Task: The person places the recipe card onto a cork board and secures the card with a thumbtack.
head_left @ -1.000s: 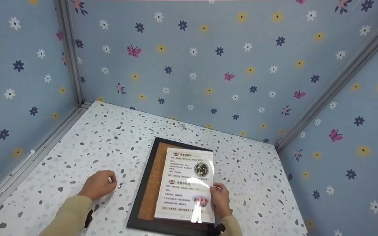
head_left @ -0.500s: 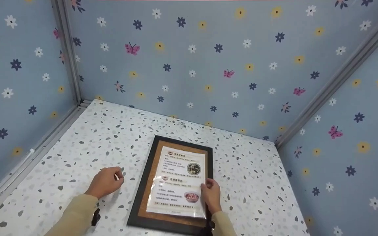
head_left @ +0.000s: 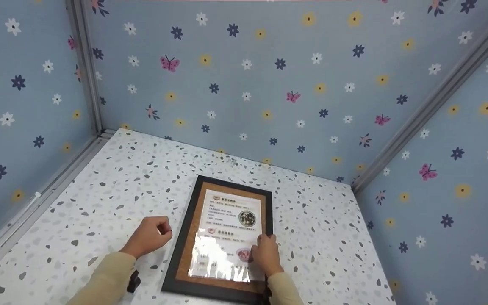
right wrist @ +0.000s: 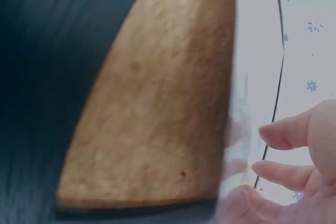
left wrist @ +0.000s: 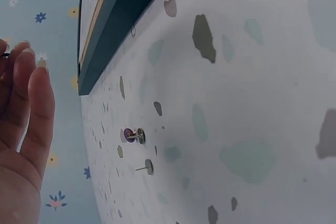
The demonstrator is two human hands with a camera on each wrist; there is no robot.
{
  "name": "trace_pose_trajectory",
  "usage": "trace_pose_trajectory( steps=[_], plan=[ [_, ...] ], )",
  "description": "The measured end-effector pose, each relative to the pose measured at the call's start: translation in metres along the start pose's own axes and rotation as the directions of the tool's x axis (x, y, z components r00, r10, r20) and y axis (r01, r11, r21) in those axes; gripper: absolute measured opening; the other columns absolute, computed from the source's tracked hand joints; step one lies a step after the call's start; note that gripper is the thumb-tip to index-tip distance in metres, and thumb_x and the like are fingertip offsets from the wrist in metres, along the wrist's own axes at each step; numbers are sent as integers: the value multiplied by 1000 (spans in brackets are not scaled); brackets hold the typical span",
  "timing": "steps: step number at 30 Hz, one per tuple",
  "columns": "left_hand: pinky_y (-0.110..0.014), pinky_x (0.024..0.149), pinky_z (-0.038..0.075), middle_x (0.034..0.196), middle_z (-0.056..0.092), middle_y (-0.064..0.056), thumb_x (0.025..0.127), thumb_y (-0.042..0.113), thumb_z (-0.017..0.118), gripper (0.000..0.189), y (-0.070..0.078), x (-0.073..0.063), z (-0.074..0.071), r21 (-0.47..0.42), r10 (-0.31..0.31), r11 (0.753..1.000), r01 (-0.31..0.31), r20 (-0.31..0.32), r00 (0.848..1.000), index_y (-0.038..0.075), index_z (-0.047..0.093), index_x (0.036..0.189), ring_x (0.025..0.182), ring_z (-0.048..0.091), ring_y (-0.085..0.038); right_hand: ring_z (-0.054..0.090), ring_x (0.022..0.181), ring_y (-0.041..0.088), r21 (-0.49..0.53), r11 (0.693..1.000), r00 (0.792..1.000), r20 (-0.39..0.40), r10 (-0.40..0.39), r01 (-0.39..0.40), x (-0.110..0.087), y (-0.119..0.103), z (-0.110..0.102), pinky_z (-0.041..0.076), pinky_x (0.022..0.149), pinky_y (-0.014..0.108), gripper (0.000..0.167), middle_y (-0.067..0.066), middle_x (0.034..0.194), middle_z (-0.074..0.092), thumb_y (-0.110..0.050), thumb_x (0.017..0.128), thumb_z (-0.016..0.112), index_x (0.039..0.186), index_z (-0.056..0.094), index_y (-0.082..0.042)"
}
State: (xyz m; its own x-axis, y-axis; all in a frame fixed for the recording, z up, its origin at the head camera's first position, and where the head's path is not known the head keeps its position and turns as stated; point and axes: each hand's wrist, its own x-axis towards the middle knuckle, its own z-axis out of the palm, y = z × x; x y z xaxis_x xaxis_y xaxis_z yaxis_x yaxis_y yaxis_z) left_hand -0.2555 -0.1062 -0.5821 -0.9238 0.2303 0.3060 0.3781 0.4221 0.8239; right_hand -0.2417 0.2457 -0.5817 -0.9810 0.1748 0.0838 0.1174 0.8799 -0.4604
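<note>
A laminated recipe sheet [head_left: 223,207] with two food pictures lies over the brown cork board [head_left: 189,254], inside its black frame [head_left: 193,195]. My right hand [head_left: 267,254] is at the sheet's right edge, and its fingertips rest on the glossy surface in the right wrist view. To the left of the board, my left hand [head_left: 148,235] has thumb and fingers drawn together. A thin dark piece, like a thumbtack's pin, shows between its fingertips in the left wrist view. Several thumbtacks [left wrist: 149,167] lie on the table beneath that hand.
The speckled white table [head_left: 320,224] carries the board near its front. A flowered blue back wall [head_left: 227,76] and side walls [head_left: 451,203] enclose it, with grey metal posts [head_left: 85,63] at the corners.
The recipe sheet has moved left with my right hand and now sits within the frame, showing cork along its right side. My left hand has shifted right, toward the board.
</note>
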Motion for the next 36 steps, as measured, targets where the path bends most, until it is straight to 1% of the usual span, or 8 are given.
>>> trace_pose_trajectory(
  steps=[10,14,17,20,24,28,31,36],
  plan=[
    [-26,56,45,67,58,5,78,-5,66,25,3,-4,7,-31,-28,999,29,48,998,15,54,69,62,54,-13,57,101,38,-16,998,996,-68,54,-56,-3,-2,3,50,82,53,26,22,116,54,-9,88,68,113,66,-1],
    [-28,56,50,73,63,0,83,-4,68,19,3,-5,11,-93,-46,994,51,62,997,11,57,79,64,61,-16,53,114,40,-13,996,995,-37,-88,88,-2,2,8,40,92,61,28,21,126,54,-14,86,71,112,67,-5],
    [-29,56,53,77,66,-3,85,-4,68,16,1,-6,14,-127,-42,991,51,72,997,9,61,84,66,64,-17,39,133,44,0,971,968,84,-236,237,-3,9,11,21,103,72,40,21,143,46,-24,87,74,122,63,-8],
    [-28,59,52,79,66,-1,85,-5,68,14,-2,-7,18,-79,-42,996,48,79,996,9,65,83,68,62,-15,18,145,45,39,959,929,240,-281,280,-6,14,13,0,107,72,61,21,156,30,-39,88,72,139,54,-11],
    [-29,64,50,82,63,4,85,-1,68,10,-1,-4,25,32,-76,997,72,153,985,8,70,90,72,58,-13,3,147,44,42,969,908,341,-244,244,-8,16,13,-8,109,67,78,19,161,18,-51,89,68,151,41,-13],
    [-32,65,49,83,61,6,86,7,73,8,4,-2,32,146,-130,985,96,243,961,10,73,93,72,56,-11,2,147,44,22,971,905,358,-231,240,-9,14,12,-8,109,68,81,19,162,16,-54,89,66,153,37,-13],
    [-35,67,49,82,61,6,85,11,77,5,8,1,38,226,-134,971,77,251,959,13,74,89,73,55,-11,3,147,45,28,967,907,341,-247,253,-8,12,13,-7,108,69,80,20,161,17,-52,89,67,152,39,-12],
    [-37,63,48,73,56,6,82,8,74,14,15,1,46,339,-53,940,-44,270,961,15,69,72,67,52,-14,5,146,47,30,963,907,329,-262,267,-8,11,15,-5,107,72,78,22,160,20,-48,89,69,150,41,-9]
  ],
)
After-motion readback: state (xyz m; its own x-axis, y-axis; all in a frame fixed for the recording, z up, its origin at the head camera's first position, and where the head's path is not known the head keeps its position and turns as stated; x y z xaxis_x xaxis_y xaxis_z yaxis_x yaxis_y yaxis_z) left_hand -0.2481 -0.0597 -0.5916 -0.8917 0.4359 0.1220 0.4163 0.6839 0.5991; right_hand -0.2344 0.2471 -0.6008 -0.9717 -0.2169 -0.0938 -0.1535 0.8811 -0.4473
